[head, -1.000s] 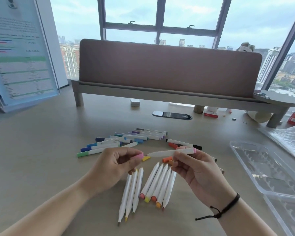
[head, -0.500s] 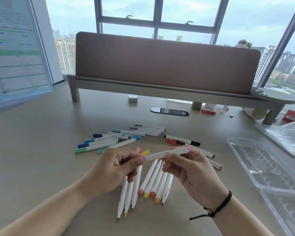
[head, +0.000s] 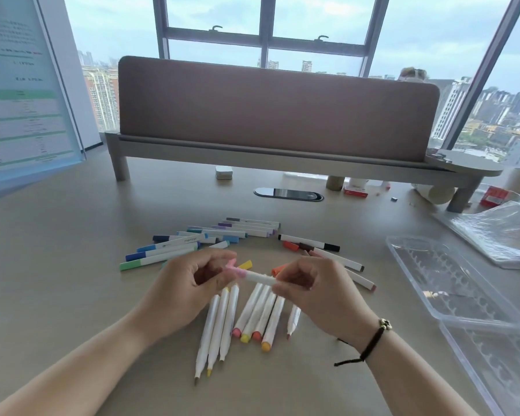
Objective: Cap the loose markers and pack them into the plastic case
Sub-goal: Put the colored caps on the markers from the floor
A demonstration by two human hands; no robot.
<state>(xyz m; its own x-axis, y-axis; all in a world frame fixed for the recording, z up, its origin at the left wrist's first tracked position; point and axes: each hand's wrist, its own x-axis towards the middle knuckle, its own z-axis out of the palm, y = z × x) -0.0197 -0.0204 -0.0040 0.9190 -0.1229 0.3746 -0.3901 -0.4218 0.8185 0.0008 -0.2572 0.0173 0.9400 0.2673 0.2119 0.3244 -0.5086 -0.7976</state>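
Head view: one wide look down at a beige surface (head: 57, 265), both hands at lower centre of the frame.
Left hand (head: 180, 292): its grip is clenched around a pink plastic cap (head: 234, 269), pinched between thumb and fingertips at the left end of the marker.
Right hand (head: 315, 292): its grip grasps the white-barrelled pink marker (head: 260, 277), fingers curled round the barrel's right part; a black cord bracelet (head: 373, 343) sits on the wrist.
Marker and cap: held level above the surface, between the two hands; the cap meets the marker's left end, though how far it is seated I cannot tell.
Uncapped markers (head: 246, 319): white barrels lying side by side on the surface just below the hands, coloured ends and bare tips pointing toward the bottom of the frame.
Capped markers (head: 198, 238): blue, green and purple ones in a loose fan above the hands, black, brown and orange ones to their right.
Clear plastic case (head: 451, 283): open at the right edge of the frame, well apart from the hands, its ribbed tray holding no markers.
Background: a brown padded desk divider (head: 276, 106) across the upper middle of the frame.
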